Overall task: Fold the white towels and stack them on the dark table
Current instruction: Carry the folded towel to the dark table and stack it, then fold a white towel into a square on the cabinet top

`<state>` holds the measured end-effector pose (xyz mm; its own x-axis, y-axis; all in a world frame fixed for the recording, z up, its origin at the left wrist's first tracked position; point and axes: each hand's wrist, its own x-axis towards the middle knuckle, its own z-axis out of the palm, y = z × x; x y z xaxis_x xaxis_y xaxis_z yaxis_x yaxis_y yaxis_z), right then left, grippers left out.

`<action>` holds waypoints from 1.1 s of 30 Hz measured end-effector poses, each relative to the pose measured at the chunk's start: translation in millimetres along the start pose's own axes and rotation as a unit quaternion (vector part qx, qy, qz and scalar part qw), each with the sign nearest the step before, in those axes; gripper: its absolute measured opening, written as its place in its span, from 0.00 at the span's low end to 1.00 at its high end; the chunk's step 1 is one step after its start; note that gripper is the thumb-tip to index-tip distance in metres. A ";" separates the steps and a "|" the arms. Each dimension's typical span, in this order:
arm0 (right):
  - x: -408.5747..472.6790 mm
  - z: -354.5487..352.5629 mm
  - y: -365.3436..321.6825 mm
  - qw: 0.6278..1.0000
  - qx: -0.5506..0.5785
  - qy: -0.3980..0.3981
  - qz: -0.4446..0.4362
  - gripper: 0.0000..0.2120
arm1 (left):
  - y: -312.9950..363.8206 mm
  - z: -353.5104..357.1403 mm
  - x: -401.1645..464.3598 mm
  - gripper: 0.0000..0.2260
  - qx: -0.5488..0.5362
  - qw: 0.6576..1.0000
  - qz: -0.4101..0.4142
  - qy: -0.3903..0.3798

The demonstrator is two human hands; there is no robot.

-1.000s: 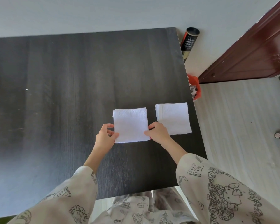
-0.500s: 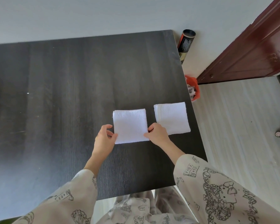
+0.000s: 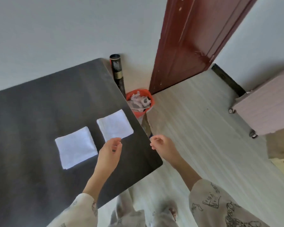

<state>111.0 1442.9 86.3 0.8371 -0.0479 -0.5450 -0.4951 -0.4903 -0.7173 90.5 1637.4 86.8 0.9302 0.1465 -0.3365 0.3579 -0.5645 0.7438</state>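
Observation:
Two folded white towels lie side by side on the dark table [image 3: 31, 112]. One folded towel [image 3: 75, 147] sits near the middle of the table. The second folded towel [image 3: 115, 125] lies close to the table's right edge. My left hand [image 3: 110, 151] hovers over the table just below the second towel, fingers loosely curled, holding nothing. My right hand [image 3: 161, 145] hangs beyond the table's right edge over the floor, fingers loosely curled and empty.
An orange waste bin [image 3: 140, 102] full of scraps stands on the floor by the table's right edge. A dark tube [image 3: 117, 71] leans against the wall behind it. A red-brown door [image 3: 192, 41] and a pink wheeled cabinet [image 3: 267, 104] are to the right.
Both hands have let go of the folded towel and moved right. The view has swung to the right, so the door and floor now fill more of it.

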 end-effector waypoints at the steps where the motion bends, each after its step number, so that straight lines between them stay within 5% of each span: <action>1: -10.9 -24.3 18.7 1.000 0.018 0.025 0.004 0.12 | 15.2 21.3 -6.9 0.13 0.006 1.000 0.020 -0.018; 10: -127.8 -209.2 199.2 0.961 0.181 0.200 0.065 0.08 | 129.6 225.2 -104.2 0.08 0.020 0.972 0.155 -0.176; 17: -199.8 -322.9 310.2 0.893 0.291 0.324 0.109 0.05 | 222.9 372.3 -157.6 0.09 0.094 0.908 0.256 -0.318; 33: -209.9 -648.0 482.4 0.789 0.351 0.470 0.181 0.08 | 507.5 720.7 -191.7 0.09 0.121 0.792 0.361 -0.477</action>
<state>-152.6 652.5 136.0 0.2512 -0.8607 -0.4428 -0.4718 0.2906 -0.8324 35.5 737.4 112.6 0.3592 -0.9012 -0.2423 -0.3735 -0.3768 0.8476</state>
